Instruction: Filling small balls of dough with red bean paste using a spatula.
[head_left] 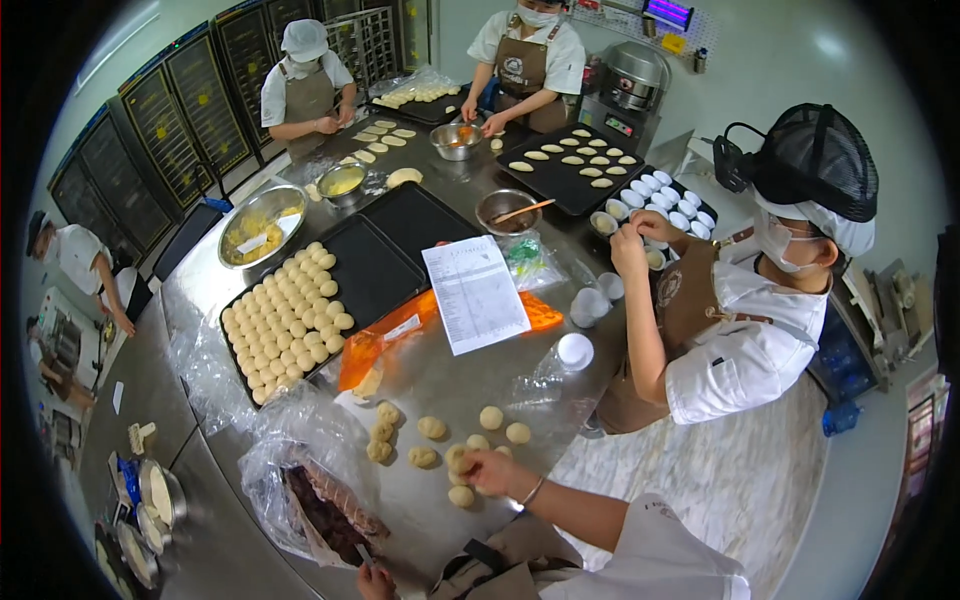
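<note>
My right hand [488, 471] reaches in from the lower right, its fingers closed round a pale dough ball [456, 459]. Other dough balls [491, 418] lie close by on the steel table, some touching that hand. A short row of browner dough pieces [381, 432] sits to the left. My left hand [376, 582] is at the lower edge, closed on a thin flat metal tool [363, 556]; its fingers are partly cut off. Right beside it lies an opened clear plastic bag [290, 470] with a dark reddish-brown filling [335, 508] inside.
A black tray [375, 262] holds many dough balls. A printed sheet [475, 295] lies over an orange bag [390, 335], near a clear bottle [560, 362]. A co-worker [750, 330] stands at right by white paper cups [665, 195]; two others work across the table. Metal bowls [262, 228] stand beyond.
</note>
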